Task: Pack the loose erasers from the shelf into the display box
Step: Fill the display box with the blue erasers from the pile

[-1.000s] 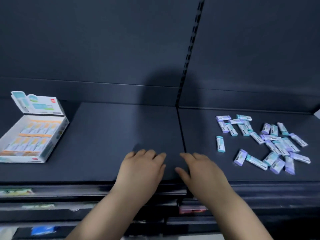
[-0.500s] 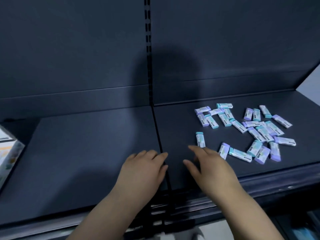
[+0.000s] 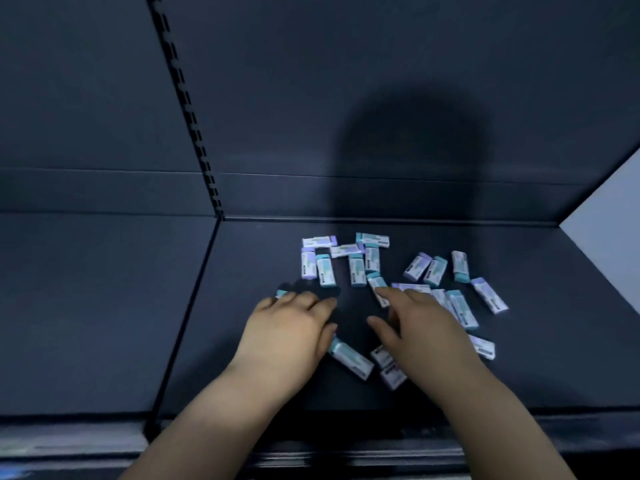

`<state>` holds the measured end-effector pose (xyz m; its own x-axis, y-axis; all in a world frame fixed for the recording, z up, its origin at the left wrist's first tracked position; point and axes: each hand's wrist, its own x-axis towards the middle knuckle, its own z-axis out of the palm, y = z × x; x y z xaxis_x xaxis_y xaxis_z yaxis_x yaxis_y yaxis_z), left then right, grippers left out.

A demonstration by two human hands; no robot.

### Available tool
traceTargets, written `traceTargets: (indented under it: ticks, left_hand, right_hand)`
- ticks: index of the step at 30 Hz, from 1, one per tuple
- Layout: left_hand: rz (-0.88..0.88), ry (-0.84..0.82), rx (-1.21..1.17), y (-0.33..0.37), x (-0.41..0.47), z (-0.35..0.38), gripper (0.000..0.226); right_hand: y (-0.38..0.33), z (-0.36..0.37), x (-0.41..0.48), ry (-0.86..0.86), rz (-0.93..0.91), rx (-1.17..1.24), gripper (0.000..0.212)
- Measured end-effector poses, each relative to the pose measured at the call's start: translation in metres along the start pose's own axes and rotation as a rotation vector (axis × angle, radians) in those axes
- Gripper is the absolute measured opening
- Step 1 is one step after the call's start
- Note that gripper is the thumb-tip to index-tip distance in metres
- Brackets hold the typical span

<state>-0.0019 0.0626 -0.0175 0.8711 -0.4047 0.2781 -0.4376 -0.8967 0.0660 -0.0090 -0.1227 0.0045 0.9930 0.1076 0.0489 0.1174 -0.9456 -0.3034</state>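
Observation:
Several loose erasers in white sleeves with teal or purple ends lie scattered on the dark shelf. My left hand lies flat, palm down, at the left edge of the pile, partly covering one eraser whose teal tip shows beyond the fingers. Another eraser lies just right of its wrist. My right hand hovers palm down over the middle of the pile, fingers spread and hiding several erasers. Neither hand grips anything. The display box is out of view.
A slotted upright and a seam divide the shelf into two bays; the left bay is bare. A pale side wall closes the right end. The shelf's front lip runs below my forearms.
The view has swung right, so the display box has left the frame. Both hands have moved from the shelf's front edge onto the eraser pile.

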Motion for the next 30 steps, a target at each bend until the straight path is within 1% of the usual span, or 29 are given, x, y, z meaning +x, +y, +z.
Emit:
traceTargets:
  ticks: [3, 5, 7, 9, 11, 14, 17, 20, 23, 25, 26, 28, 30]
  left_hand:
    - [-0.062, -0.017, 0.018, 0.014, 0.000, 0.006, 0.033]
    - [-0.099, -0.029, 0.035, 0.020, -0.004, 0.011, 0.038]
    - [-0.136, -0.029, 0.026, 0.021, -0.008, 0.015, 0.043]
    - [-0.165, -0.011, -0.010, 0.017, -0.010, 0.017, 0.043]
    - [-0.189, 0.010, -0.054, 0.007, -0.012, 0.020, 0.043]
    - [-0.253, 0.016, -0.160, -0.015, -0.015, 0.025, 0.047]
    - [-0.342, -0.040, -0.289, -0.029, -0.016, 0.028, 0.056]
    - [-0.334, -0.089, -0.339, -0.033, -0.015, 0.027, 0.064]
    - [-0.337, -0.229, -0.496, -0.041, -0.011, 0.016, 0.064]
    - [-0.343, -0.309, -0.591, -0.052, -0.011, 0.011, 0.074]
    - [-0.333, -0.317, -0.616, -0.057, -0.012, 0.009, 0.075]
    - [-0.313, -0.290, -0.642, -0.062, -0.013, 0.008, 0.072]
    - [-0.308, -0.252, -0.660, -0.062, -0.015, 0.009, 0.069]
  right_hand:
    - [0.026, -0.001, 0.003, -0.056, -0.023, -0.027, 0.049]
    - [0.036, 0.001, 0.005, -0.082, -0.050, -0.035, 0.048]
    - [0.041, 0.004, 0.010, -0.085, -0.066, -0.039, 0.047]
    - [0.042, 0.010, 0.016, -0.080, -0.066, -0.028, 0.046]
    - [0.041, 0.016, 0.020, -0.056, -0.061, -0.005, 0.043]
    - [0.039, 0.024, 0.021, 0.047, -0.032, 0.043, 0.037]
    - [0.040, 0.029, 0.023, 0.070, -0.024, 0.033, 0.035]
    - [0.042, 0.032, 0.025, 0.124, -0.037, 0.052, 0.029]
    - [0.043, 0.032, 0.025, 0.146, -0.077, 0.050, 0.027]
    - [0.044, 0.031, 0.025, 0.153, -0.096, 0.057, 0.030]
    - [0.044, 0.031, 0.026, 0.138, -0.095, 0.054, 0.036]
    - [0.043, 0.031, 0.026, 0.073, -0.078, 0.021, 0.054]
    - [0.042, 0.030, 0.025, 0.011, -0.068, -0.019, 0.060]
